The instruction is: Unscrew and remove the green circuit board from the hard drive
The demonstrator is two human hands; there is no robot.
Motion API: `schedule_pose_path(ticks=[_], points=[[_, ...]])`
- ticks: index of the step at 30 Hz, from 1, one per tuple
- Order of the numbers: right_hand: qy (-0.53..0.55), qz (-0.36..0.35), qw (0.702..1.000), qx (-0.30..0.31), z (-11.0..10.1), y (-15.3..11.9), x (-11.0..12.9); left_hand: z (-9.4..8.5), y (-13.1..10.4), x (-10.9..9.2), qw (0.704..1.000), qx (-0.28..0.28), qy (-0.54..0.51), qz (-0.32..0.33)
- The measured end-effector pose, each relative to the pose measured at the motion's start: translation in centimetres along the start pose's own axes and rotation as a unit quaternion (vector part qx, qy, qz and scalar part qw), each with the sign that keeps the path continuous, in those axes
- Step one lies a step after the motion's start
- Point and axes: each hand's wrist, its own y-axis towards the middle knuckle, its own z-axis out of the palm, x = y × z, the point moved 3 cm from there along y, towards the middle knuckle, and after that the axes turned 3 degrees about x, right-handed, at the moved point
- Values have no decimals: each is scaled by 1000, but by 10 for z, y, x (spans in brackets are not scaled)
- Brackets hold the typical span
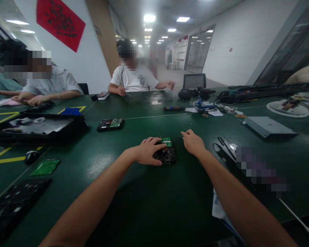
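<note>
Two bare hands, worked over one green tabletop [134, 214]
Left hand [149, 151]: clamped across the left part of a hard disk drive [168, 157], thumb toward the near edge, other fingers spread over the top
Hard disk drive: flat on the tabletop between the hands, green circuit board [167, 140] facing up at the far end; judged hazard, skin pressing on exposed components, which could mark or strain them; uneven pressure could also make the case skid
Right hand [193, 142]: off the drive, just to its right, fingers curled, index finger and thumb brought near each other; whether they pinch anything, cannot tell
Tiny loose bits [179, 136], possibly screws: by the right fingertips; judged hazard, a brush of the hand could scatter them, and against the dark surface they would be hard to find
Second hard disk drive [110, 124]: farther off, to the left; similar build, so parts of the two could be mixed up
Loose circuit board [45, 167]: left side, near a black panel [18, 206]; a sweeping left forearm could catch it
Pen-shaped screwdriver [174, 108]: beyond the drive, lying on its side; could roll if knocked
</note>
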Motion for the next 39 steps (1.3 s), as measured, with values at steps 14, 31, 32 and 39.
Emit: schedule_pose_path(ticks=[14,31,32,39], points=[[11,-54,998,-2,0,2,13,26,28,-65,960,-235,25,-151],[26,-69,997,-2,3,5,12,0,5,-8,991,-47,-6,-121],[28,-67,997,-3,3,5,12,-2,2,-5,991,-31,-10,-126],[33,-40,999,-16,5,5,10,-11,-4,3,995,-7,-36,-89]])
